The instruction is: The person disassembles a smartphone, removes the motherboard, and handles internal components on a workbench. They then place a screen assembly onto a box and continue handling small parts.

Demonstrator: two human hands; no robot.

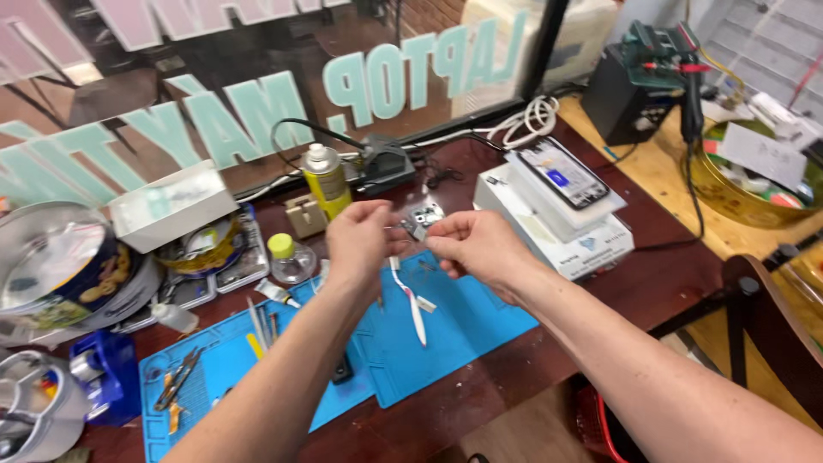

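Round tin (51,257) and yellow spray can (328,180) stood far left, left hand (360,240) and right hand (480,249) together pinched a small metal part (417,225) above the blue mat (463,330), toothbrush (410,300) lay beneath, phone (561,176) on white boxes (591,244) crowded the right, bare table edge (489,386) nearest.

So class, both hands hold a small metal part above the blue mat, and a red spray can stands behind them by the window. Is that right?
Not quite. The head view shows the spray can is yellow, not red. The rest holds: the left hand and right hand hold the small metal part above the blue mat.
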